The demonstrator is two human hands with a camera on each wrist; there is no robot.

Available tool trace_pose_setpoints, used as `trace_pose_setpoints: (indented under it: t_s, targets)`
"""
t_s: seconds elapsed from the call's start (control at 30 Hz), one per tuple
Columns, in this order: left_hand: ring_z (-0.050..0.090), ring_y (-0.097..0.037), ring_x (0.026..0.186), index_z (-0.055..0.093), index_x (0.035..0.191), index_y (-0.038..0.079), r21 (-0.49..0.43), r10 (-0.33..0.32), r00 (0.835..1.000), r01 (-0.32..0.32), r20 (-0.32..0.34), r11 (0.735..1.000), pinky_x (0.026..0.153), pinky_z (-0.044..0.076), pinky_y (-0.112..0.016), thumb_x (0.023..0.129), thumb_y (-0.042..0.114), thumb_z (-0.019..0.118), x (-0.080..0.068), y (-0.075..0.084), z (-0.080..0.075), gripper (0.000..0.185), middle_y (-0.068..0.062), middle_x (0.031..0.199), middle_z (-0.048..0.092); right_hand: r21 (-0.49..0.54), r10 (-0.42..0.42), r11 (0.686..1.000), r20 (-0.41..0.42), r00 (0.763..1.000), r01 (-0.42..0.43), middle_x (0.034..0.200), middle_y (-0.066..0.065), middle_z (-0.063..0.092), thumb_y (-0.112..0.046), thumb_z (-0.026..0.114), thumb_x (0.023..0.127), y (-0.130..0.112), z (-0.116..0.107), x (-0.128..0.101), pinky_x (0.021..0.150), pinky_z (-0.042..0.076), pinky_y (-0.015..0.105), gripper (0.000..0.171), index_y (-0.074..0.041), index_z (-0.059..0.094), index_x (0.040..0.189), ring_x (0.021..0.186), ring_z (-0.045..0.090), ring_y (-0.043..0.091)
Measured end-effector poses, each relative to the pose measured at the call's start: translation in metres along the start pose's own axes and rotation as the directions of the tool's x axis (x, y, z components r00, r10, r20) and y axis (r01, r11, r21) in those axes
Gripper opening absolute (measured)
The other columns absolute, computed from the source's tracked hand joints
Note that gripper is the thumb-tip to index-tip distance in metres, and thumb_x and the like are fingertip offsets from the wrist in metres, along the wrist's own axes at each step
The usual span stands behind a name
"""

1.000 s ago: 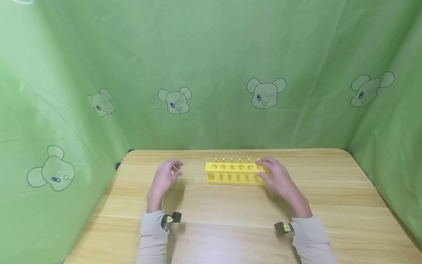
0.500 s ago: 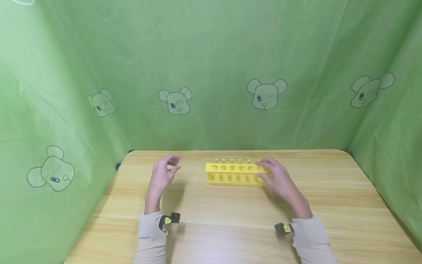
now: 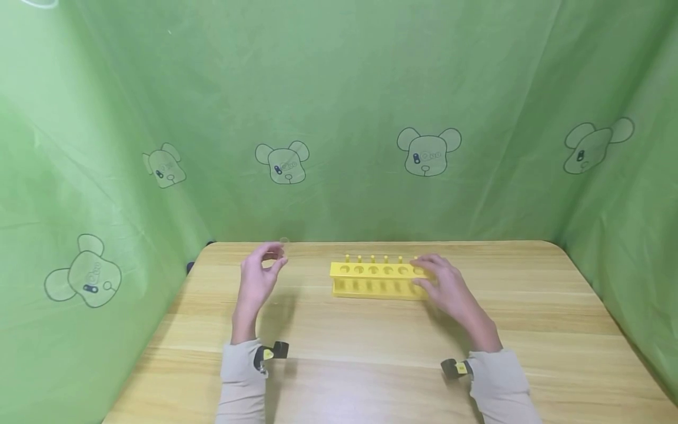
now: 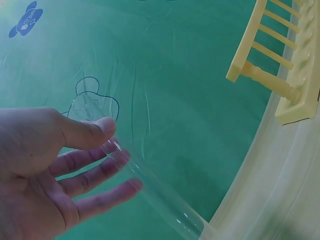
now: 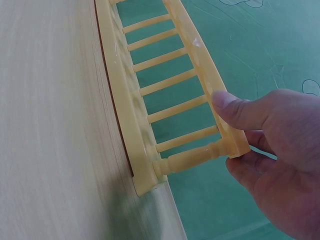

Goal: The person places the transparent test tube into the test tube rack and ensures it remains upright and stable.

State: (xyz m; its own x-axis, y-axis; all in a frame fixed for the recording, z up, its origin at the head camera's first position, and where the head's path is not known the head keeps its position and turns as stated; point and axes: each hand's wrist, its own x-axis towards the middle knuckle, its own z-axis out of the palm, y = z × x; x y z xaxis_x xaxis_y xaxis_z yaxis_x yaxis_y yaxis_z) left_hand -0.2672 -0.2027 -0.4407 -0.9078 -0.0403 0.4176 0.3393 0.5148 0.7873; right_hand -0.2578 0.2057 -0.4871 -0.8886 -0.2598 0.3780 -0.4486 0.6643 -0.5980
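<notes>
A clear test tube [image 4: 162, 197] is pinched between the thumb and fingers of my left hand [image 3: 258, 278]. In the left wrist view it slants down to the right; in the head view only a faint round rim shows above the fingertips. To the right stands a yellow test tube rack [image 3: 371, 270], with a row of round holes in its top and a row of pegs behind. My right hand [image 3: 449, 287] grips the rack's right end, thumb [image 5: 225, 100] on the near side of the top bar and fingers behind it. The left hand is apart from the rack.
The rack stands on a light wooden table [image 3: 349, 359], toward its back edge. Green curtains [image 3: 349, 194] printed with bear heads enclose the back and sides. A small black wrist camera [image 3: 281, 350] sits at the left cuff, another [image 3: 450, 368] at the right.
My left hand has moved a little left and upward with the test tube, away from the rack. The right hand and the rack have stayed in place.
</notes>
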Motion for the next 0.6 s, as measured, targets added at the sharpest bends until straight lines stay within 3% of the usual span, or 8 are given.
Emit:
trace_pose_setpoints:
  t_s: [0.4, 0.6]
  targets:
    - [0.071, -0.030, 0.104, 0.071, 0.120, 0.002, -0.097, 0.011, 0.998, -0.017, -0.063, 0.995, 0.082, 0.063, -0.028, 0.089, -0.004, 0.077, 0.000, 0.002, 0.001, 0.032, -0.015, 0.106, 0.072, 0.006, 0.018, 1.000, 0.017, 1.000, -0.018, 0.135, 0.026, 0.058, -0.001, 0.077, 0.090, -0.001, 0.000, 0.000, 0.108, 0.045, 0.064, 0.043, 0.003, 0.064, 0.131, 0.126, 0.053, 0.047]
    - [0.069, -0.037, 0.105, 0.070, 0.120, -0.002, -0.160, 0.032, 0.994, -0.048, -0.103, 0.986, 0.085, 0.063, -0.038, 0.089, -0.006, 0.076, 0.000, 0.013, 0.003, 0.032, -0.022, 0.110, 0.070, 0.007, 0.016, 1.000, 0.021, 1.000, -0.016, 0.135, 0.026, 0.058, -0.001, 0.076, 0.090, 0.000, 0.000, 0.000, 0.108, 0.045, 0.063, 0.043, 0.003, 0.064, 0.132, 0.127, 0.052, 0.046]
